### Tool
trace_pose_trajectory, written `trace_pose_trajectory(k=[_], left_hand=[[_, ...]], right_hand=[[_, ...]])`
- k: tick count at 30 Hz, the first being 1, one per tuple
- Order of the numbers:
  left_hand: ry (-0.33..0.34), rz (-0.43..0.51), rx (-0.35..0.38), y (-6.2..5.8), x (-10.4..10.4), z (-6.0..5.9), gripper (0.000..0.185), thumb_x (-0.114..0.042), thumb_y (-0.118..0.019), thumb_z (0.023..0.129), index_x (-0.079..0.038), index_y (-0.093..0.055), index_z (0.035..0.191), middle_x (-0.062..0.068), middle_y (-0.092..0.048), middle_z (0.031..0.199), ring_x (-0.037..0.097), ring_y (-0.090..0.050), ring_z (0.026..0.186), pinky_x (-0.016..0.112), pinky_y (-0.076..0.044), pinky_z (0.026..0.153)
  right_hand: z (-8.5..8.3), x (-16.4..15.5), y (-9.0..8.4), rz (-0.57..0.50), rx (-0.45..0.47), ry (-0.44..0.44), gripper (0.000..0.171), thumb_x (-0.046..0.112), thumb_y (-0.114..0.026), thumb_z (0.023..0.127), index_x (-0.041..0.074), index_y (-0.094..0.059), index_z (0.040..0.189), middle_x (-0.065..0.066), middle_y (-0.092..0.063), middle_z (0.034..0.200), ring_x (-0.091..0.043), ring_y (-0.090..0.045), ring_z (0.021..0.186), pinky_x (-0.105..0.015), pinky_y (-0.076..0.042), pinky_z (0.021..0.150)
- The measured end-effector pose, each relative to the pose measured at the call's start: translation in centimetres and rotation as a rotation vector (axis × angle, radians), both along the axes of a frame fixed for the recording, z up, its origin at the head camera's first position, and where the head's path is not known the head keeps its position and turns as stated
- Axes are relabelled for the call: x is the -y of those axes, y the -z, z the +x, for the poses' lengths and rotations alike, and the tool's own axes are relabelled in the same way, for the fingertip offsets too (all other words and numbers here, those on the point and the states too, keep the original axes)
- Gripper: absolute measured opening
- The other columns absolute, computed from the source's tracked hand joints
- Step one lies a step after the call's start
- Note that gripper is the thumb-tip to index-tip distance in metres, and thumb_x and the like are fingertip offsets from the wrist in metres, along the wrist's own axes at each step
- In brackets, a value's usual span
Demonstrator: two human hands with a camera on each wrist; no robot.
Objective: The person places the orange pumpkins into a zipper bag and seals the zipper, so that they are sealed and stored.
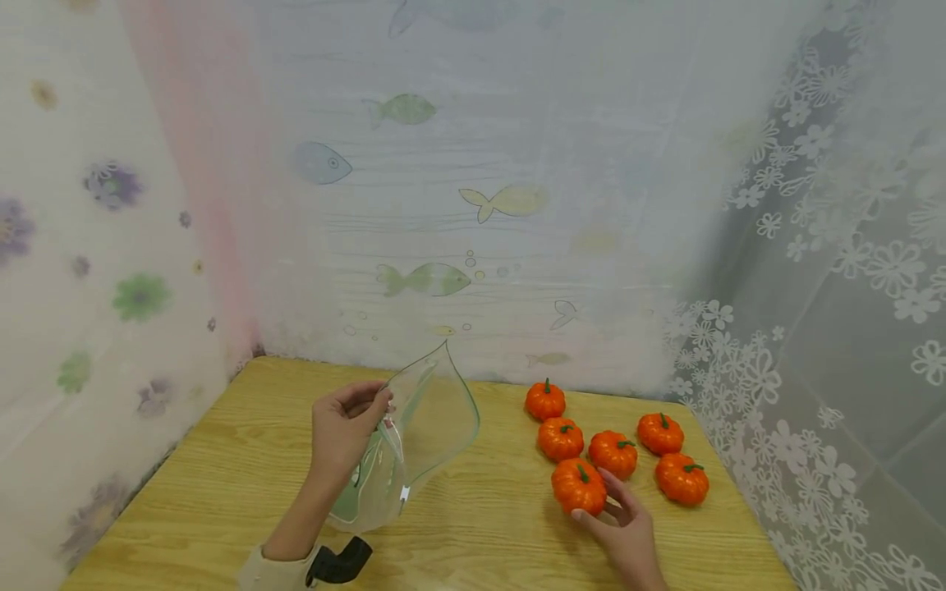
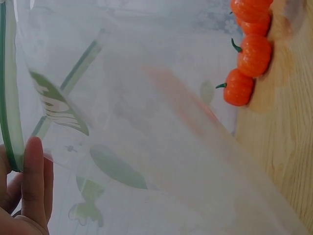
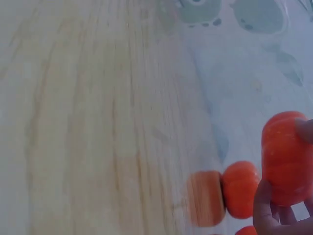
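In the head view my left hand (image 1: 346, 435) pinches the rim of a clear zip bag (image 1: 442, 419) with green trim, its mouth spread wide. The left wrist view shows that bag's see-through film (image 2: 161, 161) with the left fingers at the lower left. My right hand (image 1: 622, 525) grips a small orange pumpkin (image 1: 578, 487) with a green stem, thumb on the near side and fingers at its right. In the right wrist view the gripped pumpkin (image 3: 287, 159) appears at the right edge, apart from the table.
Several more orange pumpkins stand on the wooden table (image 1: 473, 550), among them a rear one (image 1: 545, 402) and a right one (image 1: 681, 479). A curtain with printed fish (image 1: 424, 281) hangs behind the table, and a lace-flowered curtain (image 1: 783, 443) is at the right.
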State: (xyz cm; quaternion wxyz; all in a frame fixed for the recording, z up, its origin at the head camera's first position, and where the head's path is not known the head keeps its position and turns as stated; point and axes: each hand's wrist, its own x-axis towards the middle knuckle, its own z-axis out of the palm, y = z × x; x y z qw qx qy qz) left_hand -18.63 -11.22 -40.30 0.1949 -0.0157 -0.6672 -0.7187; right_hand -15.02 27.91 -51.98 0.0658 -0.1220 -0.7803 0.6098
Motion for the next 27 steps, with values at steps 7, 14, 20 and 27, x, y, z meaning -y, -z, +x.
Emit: trace_pose_trajectory(k=[7, 14, 20, 27], left_hand=[[-0.002, 0.010, -0.004, 0.0, 0.0, 0.0, 0.015, 0.005, -0.069, 0.094, 0.012, -0.071, 0.106, -0.007, -0.074, 0.079, 0.008, -0.072, 0.071, 0.020, -0.061, 0.063], [-0.001, 0.013, -0.002, 0.1, 0.0, 0.0, 0.015, 0.006, -0.069, 0.093, 0.012, -0.071, 0.107, 0.014, -0.075, 0.087, 0.009, -0.072, 0.071, 0.022, -0.062, 0.063], [-0.007, 0.009, -0.004, 0.1, 0.0, 0.0, 0.015, 0.006, -0.069, 0.093, 0.012, -0.071, 0.107, 0.015, -0.075, 0.088, 0.008, -0.072, 0.071, 0.022, -0.062, 0.063], [-0.010, -0.007, -0.013, 0.1, 0.1, 0.0, 0.014, 0.006, -0.069, 0.093, 0.011, -0.071, 0.106, 0.014, -0.075, 0.087, 0.009, -0.072, 0.071, 0.022, -0.062, 0.062]], right_hand=[[0.7, 2.1, -0.1, -0.069, -0.046, -0.003, 0.083, 0.008, -0.089, 0.078, 0.006, -0.048, 0.151, -0.006, -0.053, 0.143, -0.001, -0.060, 0.103, -0.016, -0.053, 0.087], [1.7, 4.0, -0.2, -0.111, -0.064, -0.046, 0.083, 0.006, -0.088, 0.079, 0.003, -0.047, 0.151, -0.009, -0.056, 0.140, -0.001, -0.060, 0.105, -0.018, -0.055, 0.087], [2.3, 5.1, -1.1, -0.208, -0.072, -0.085, 0.081, 0.002, -0.087, 0.078, 0.003, -0.049, 0.149, 0.008, -0.063, 0.126, -0.005, -0.062, 0.106, -0.022, -0.058, 0.087], [3.3, 6.0, -2.6, -0.331, -0.136, -0.186, 0.077, -0.007, -0.084, 0.077, 0.003, -0.052, 0.146, 0.010, -0.065, 0.123, -0.014, -0.065, 0.105, -0.027, -0.060, 0.087]])
